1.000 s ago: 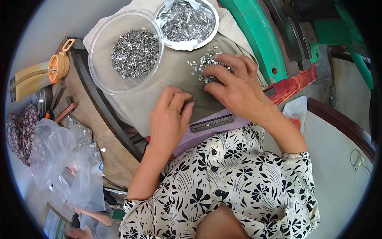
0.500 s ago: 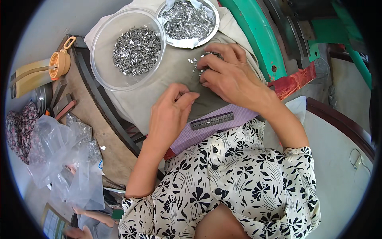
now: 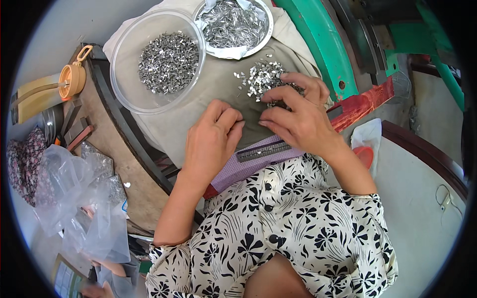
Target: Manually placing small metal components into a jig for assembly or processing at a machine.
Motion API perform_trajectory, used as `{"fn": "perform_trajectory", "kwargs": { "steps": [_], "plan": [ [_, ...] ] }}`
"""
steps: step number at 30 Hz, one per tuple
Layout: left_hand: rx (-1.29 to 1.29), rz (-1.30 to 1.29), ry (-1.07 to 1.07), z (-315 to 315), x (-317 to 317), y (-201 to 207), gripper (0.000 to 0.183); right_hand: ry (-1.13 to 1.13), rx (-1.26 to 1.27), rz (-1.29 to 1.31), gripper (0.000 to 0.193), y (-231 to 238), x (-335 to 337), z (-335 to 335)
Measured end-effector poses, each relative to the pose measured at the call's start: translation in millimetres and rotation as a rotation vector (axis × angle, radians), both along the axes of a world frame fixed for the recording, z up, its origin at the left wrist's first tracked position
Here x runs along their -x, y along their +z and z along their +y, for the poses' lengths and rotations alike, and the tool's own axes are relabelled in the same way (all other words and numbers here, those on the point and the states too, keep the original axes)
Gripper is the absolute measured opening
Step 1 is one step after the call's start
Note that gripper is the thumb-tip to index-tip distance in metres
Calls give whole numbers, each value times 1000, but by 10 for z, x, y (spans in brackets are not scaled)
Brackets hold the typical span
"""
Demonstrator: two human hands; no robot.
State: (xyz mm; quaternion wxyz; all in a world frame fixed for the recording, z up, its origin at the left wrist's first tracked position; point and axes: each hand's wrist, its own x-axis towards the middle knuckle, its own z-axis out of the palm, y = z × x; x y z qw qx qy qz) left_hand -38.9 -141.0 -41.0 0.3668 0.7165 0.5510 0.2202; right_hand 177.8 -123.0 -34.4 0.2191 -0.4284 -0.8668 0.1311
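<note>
My left hand (image 3: 211, 136) hovers over the grey-brown cloth, thumb and fingertips pressed together; whatever they hold, if anything, is too small to make out. My right hand (image 3: 303, 116) is on the near right side of a loose pile of small shiny metal pieces (image 3: 263, 75), its fingers curved and apart, with part of the pile hidden beneath them. Nearer to me, a dark slotted bar (image 3: 263, 152) lies on a purple checked cloth (image 3: 226, 173), partly covered at its right end by my right hand. A small bright piece sits on the bar.
Beyond my hands stand a clear round tub (image 3: 121, 89) of short metal pieces and a lined bowl (image 3: 270, 35) of slender ones. A green machine frame (image 3: 318, 44) borders the right. On the left are a wooden bench (image 3: 114, 149), an orange-lidded container (image 3: 72, 82) and plastic bags (image 3: 84, 193).
My right hand has drawn back toward me and slightly right, uncovering much of the metal pile. My left hand stays nearly in place, fingertips still together.
</note>
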Motion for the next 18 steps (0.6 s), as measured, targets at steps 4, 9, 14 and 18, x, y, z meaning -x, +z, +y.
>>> {"fn": "perform_trajectory", "kwargs": {
  "steps": [4, 9, 14, 18],
  "plan": [
    [15, -8, 29, 1, -33, 12, 11, 29, -20, -63, 13, -45, 60, 16],
    [49, 9, 23, -2, -45, 47, 10, 41, -53, -83, 13, -56, 160, -14],
    [39, -29, 79, -57, -36, 7, 11, 5, -67, -38, 17, 26, 42, -102],
    [26, -7, 63, -86, -32, 24, 11, -12, -74, -119, 20, 161, -194, -421]
  ]
}}
